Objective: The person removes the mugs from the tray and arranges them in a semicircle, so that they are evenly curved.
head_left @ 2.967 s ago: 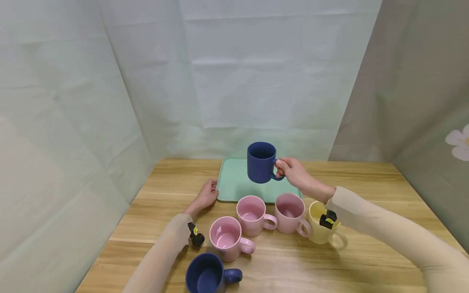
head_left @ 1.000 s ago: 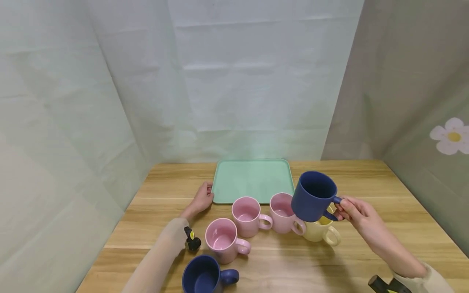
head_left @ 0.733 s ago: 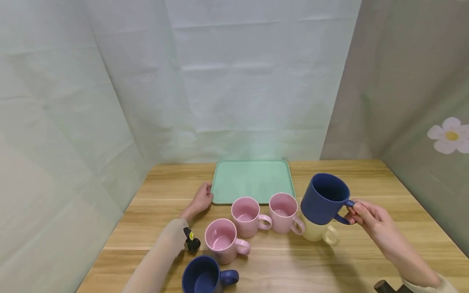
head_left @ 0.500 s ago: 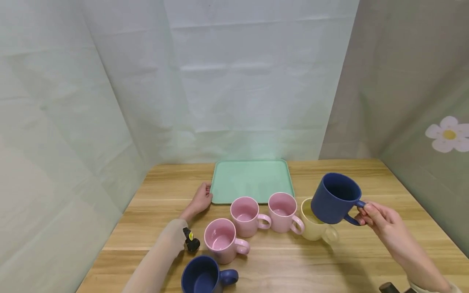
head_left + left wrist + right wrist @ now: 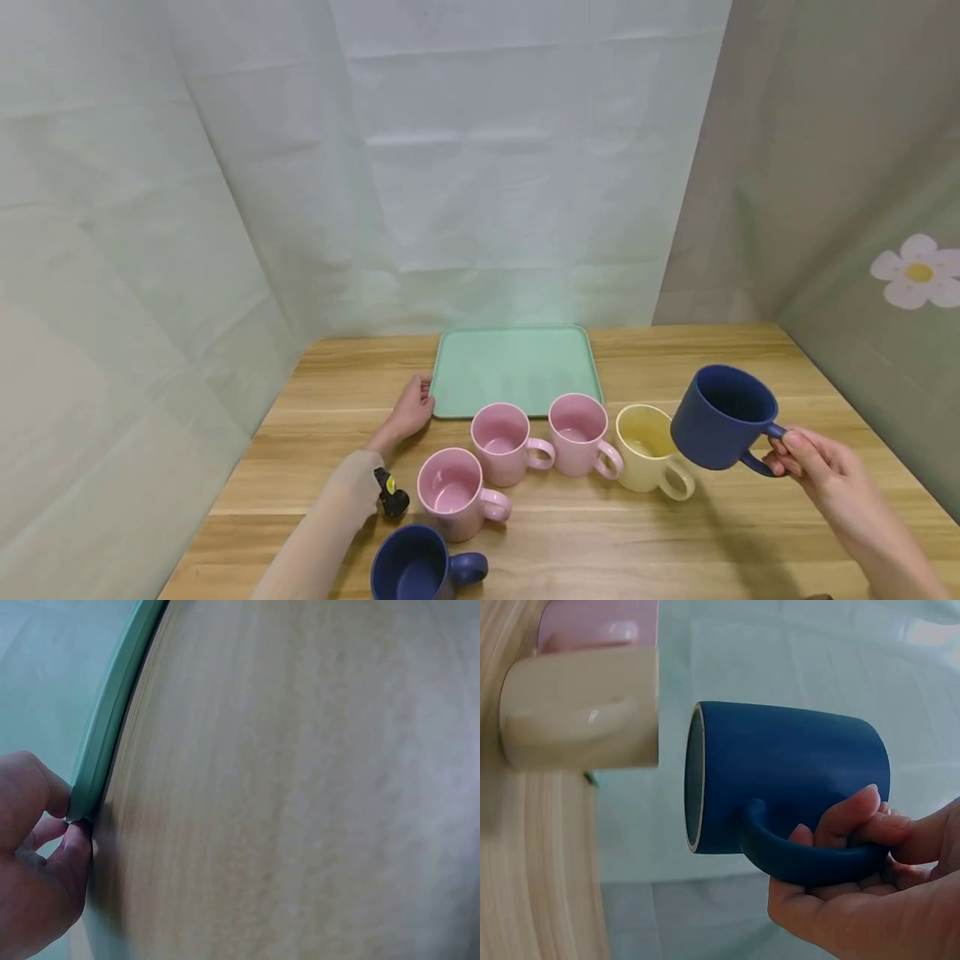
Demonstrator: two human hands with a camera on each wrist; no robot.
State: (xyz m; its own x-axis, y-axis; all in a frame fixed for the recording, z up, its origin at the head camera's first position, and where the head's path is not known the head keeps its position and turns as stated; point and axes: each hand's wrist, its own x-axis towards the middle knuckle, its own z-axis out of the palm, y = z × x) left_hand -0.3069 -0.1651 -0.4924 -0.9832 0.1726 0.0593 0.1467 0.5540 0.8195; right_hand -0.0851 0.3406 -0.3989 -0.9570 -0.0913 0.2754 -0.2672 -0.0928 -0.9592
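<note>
My right hand (image 5: 832,475) grips the handle of a dark blue mug (image 5: 723,421), held above the table to the right of a yellow mug (image 5: 647,446). In the right wrist view the fingers (image 5: 847,817) curl through the handle of that blue mug (image 5: 795,772), and its pale base ring shows. My left hand (image 5: 411,408) pinches the left edge of a mint green tray (image 5: 517,367). The left wrist view has thumb and fingers on either side of the tray's rim (image 5: 105,727). The tray carries nothing.
Pink mugs (image 5: 501,437) and the yellow mug stand in a line before the tray. A third pink mug (image 5: 453,487) and a second blue mug (image 5: 416,567) continue it toward the near left. All rest on a wooden table (image 5: 585,542) with cloth walls (image 5: 487,167) around it.
The right hand has carried the blue mug from above the tray rightward and nearer, past the yellow mug, which is now uncovered. The left hand stays at the tray's edge.
</note>
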